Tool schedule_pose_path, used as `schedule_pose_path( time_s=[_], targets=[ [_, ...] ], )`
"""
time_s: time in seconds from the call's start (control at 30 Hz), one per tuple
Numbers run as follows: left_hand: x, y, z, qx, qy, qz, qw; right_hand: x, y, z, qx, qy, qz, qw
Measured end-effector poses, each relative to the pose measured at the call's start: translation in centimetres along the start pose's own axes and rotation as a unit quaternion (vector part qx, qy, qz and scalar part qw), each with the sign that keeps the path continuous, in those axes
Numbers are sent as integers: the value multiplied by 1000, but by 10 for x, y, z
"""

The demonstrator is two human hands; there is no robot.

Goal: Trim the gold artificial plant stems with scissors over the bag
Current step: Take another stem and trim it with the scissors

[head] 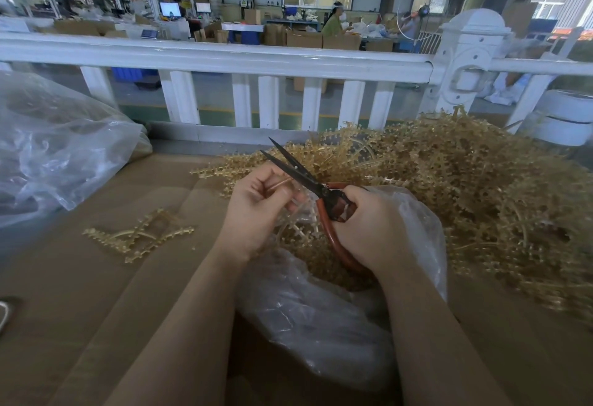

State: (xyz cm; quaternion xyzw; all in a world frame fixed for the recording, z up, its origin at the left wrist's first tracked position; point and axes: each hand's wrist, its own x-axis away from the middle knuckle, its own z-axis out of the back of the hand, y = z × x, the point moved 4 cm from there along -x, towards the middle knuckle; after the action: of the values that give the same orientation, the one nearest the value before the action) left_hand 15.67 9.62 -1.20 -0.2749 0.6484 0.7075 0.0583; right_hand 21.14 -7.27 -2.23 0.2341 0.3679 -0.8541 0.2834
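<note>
Clear plastic bag (321, 319) at tabletop near edge, under both hands; left hand (256, 210) fingers pinching gold stem (282, 183); right hand (372, 229) curled round red-handled scissors (308, 178), blades parted; stem pile (465, 187) far right corner

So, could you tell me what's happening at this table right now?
A person is trimming gold plastic stems. The right hand grips red-handled scissors, blades open and pointing away. The left hand pinches a stem close to the blades, above a clear bag holding gold pieces. A big untrimmed pile lies to the right, and a few sprigs lie to the left.
</note>
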Motion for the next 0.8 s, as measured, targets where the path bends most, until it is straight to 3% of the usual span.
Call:
schedule_pose_path(
  time_s=[0.33,0.47,0.63,0.8],
  targets=[
    [2,3,2,66,21,17,997,-1,1,-3,-32,-8,-29,999],
    [1,3,3,82,31,36,995,-4,9,-6,-124,-47,-105,986],
    [1,1,1,57,40,39,997,-5,4,-6,-241,-97,-151,954],
    [-1,-3,0,9,19,40,999,-5,-2,-9,-254,-140,-160,944]
  ],
)
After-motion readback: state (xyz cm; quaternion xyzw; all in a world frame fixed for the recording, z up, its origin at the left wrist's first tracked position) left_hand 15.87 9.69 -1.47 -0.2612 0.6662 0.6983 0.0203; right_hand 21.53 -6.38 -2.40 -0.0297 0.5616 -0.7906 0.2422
